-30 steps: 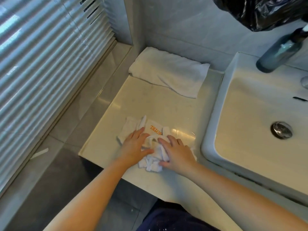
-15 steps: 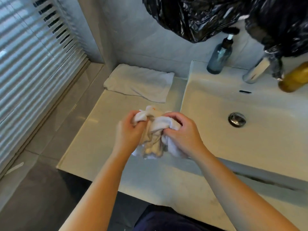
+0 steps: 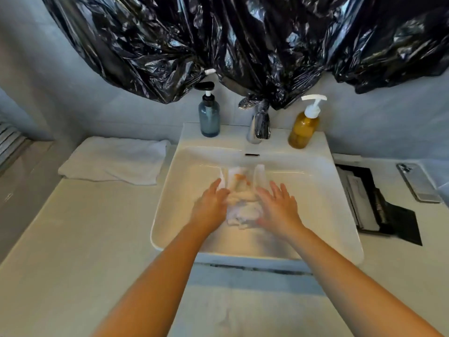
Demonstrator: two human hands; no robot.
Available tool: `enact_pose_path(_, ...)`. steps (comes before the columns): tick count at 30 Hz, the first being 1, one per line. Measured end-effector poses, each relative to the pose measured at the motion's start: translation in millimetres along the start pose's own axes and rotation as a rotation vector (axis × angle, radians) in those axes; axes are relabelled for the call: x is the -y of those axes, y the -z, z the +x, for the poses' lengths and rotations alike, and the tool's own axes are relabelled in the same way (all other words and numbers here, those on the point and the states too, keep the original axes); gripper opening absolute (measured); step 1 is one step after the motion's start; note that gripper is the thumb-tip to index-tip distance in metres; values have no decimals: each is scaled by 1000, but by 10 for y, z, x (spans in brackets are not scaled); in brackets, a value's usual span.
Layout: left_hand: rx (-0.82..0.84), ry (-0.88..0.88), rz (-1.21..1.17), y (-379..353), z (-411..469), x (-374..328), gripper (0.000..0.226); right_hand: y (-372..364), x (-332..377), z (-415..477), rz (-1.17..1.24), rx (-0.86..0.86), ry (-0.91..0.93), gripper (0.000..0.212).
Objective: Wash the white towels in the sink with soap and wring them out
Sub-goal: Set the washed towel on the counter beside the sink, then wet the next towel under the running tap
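Head view shows my left hand [image 3: 210, 207] and right hand [image 3: 279, 210] low in the sink [image 3: 315, 203], fingers straight and spread, clutching nothing. Between them lies the small towel [image 3: 239, 190], bunched on the basin floor. My left hand touches its edge, while blur hides whether my right palm does. I see no water or lather, so I judge this the loading step, with washing not yet begun. Next I'd need one hand up at the tap [image 3: 254, 132] to wet the cloth, then a pump from the soap bottle [image 3: 303, 128] beside it. A second towel [image 3: 116, 161] waits folded on the counter [image 3: 73, 239], left of the sink.
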State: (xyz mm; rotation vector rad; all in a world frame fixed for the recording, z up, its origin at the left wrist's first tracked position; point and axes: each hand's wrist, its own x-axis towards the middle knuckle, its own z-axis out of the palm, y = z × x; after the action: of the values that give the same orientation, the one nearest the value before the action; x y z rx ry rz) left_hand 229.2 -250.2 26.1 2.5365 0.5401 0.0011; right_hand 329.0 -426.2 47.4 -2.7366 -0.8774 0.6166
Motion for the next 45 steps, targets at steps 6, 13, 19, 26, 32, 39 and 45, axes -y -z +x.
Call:
enact_pose_path(6, 227, 37, 213, -298, 134, 191, 70, -20, -449, 141, -91, 318, 26, 75)
enact_pose_path(13, 455, 104, 183, -119, 326, 127, 77, 1111, 208, 404, 429, -626, 338, 41)
enact_pose_path(19, 623, 24, 97, 160, 496, 29, 67, 1403, 737, 1151, -192, -516, 478, 45)
enact_pose_path(26, 643, 1, 76, 70, 582, 202, 74, 1688, 754, 1402, -246, -638, 455, 24)
enact_pose_path(32, 613, 78, 39, 76, 549, 224, 66, 1467, 541, 927, 251, -791, 526, 32)
enact_pose_path(39, 20, 178, -67, -33, 379, 52, 27, -12, -86, 282, 414, -466, 234, 43)
enact_pose_path(45, -57, 78, -455, 46, 560, -450, 24, -158, -178, 450, 440, -47, 63, 27)
